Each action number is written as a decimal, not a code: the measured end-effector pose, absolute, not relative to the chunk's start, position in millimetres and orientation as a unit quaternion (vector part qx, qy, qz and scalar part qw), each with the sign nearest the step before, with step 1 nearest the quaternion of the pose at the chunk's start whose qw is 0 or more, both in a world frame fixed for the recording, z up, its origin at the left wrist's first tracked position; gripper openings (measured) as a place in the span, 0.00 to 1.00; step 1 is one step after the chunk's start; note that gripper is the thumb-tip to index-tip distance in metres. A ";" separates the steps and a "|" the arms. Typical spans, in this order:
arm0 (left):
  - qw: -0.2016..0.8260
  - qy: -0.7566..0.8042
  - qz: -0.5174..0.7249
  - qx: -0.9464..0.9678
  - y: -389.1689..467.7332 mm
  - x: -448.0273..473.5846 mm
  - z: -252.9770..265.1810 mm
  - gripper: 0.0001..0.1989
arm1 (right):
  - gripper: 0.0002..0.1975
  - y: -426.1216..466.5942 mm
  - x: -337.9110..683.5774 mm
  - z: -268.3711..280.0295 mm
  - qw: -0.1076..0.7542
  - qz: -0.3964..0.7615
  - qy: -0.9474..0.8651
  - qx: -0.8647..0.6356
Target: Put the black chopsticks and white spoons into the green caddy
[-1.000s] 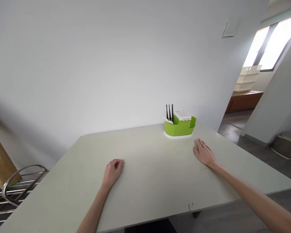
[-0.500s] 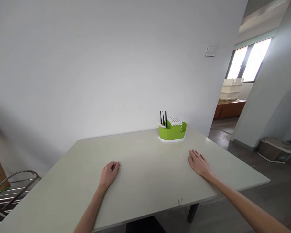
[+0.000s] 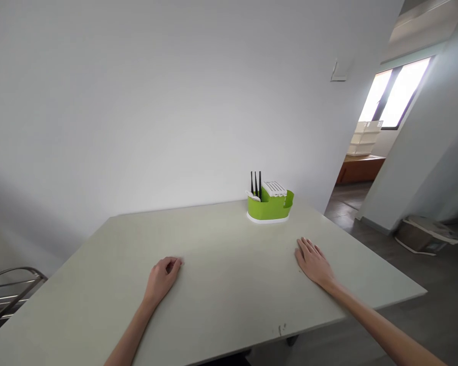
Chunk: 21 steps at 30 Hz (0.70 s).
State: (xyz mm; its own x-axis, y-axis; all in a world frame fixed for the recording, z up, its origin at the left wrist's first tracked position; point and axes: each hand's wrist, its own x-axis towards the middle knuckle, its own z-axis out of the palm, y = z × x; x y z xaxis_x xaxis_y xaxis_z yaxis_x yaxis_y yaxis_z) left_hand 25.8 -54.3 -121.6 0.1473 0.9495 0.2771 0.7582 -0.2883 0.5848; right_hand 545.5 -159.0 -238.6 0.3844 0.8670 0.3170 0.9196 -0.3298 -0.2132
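My left hand (image 3: 163, 277) rests on its side on the pale table (image 3: 221, 284), left of the middle. Its fingers are curled and the thumb meets the index finger; the hollow between them shows nothing held. Farther right, my right hand (image 3: 313, 262) lies flat, palm down, with its fingers stretched out. Beyond it, near the wall, stands a green cutlery holder (image 3: 269, 209) with a white base. Black chopsticks or slim handles (image 3: 256, 184) rise from its left part beside a white spoon-like piece (image 3: 253, 196). A white slotted block (image 3: 275, 188) tops its middle.
A white wall (image 3: 175, 101) borders the table's back edge. At the lower left is a metal rack (image 3: 13, 300). To the right, a lidded bin (image 3: 423, 235) sits on the floor, and stacked white baskets (image 3: 365, 138) stand by a window (image 3: 400, 94).
The view has shifted slightly, so the table's left side shows wider and less of the rack is visible. Both hands keep their poses on the table, and the green holder stays put.
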 end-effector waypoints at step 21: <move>0.108 0.648 0.234 0.717 -15.7 33.4 -123.2 0.21 | 0.33 -180.4 539.5 -240.0 0.198 -0.107 -0.575 -0.787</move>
